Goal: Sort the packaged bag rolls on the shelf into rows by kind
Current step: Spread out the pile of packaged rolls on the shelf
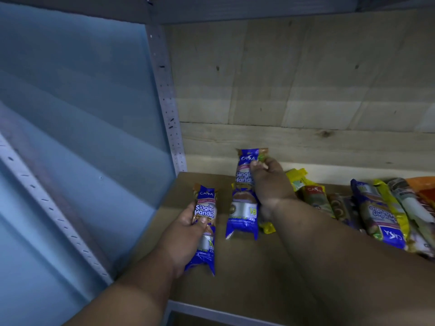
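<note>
Two blue "Singlet Handle" bag-roll packs are in my hands over the brown shelf board (247,274). My left hand (188,234) grips one blue pack (205,229) at the left of the shelf, its label facing up. My right hand (268,182) holds a second blue pack (244,196) by its upper half, a little farther back and to the right. A yellow pack end (268,227) pokes out from under my right wrist. A mixed heap of packs (376,208) in blue, yellow, green and orange lies along the right.
A perforated metal upright (169,107) bounds the shelf on the left, with a blue wall beyond it. Wooden planks (306,90) form the back. The shelf above (259,10) hangs close overhead. The metal front edge (211,311) runs below my arms.
</note>
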